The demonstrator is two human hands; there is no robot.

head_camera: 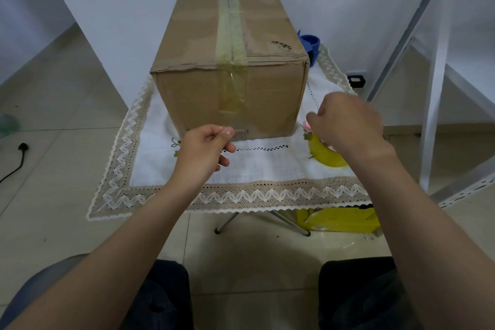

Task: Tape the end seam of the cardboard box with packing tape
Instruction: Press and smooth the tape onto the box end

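The cardboard box (187,35) is sitting just beyond both hands on a white lace-edged cloth (254,169), its near end facing the person. A yellowish band of old tape (231,24) is running along the top seam and hanging partway down that end, above and between the hands. The left hand (206,151) is hovering right in front of the bottom edge of the box, thumb and forefinger pinching a thin, shiny bit of tape end (221,129) that is almost too clear to make out, the other fingers curling loosely. The right hand (348,122) is hanging off the box's near right corner, fingers curled down and gripping a yellow tape roll (328,155), most of which is hiding under the palm. Beyond the right hand, a blue object (312,43) is peeking out behind the box. Below the right forearm, a yellow packet (345,221) is lying on the floor.
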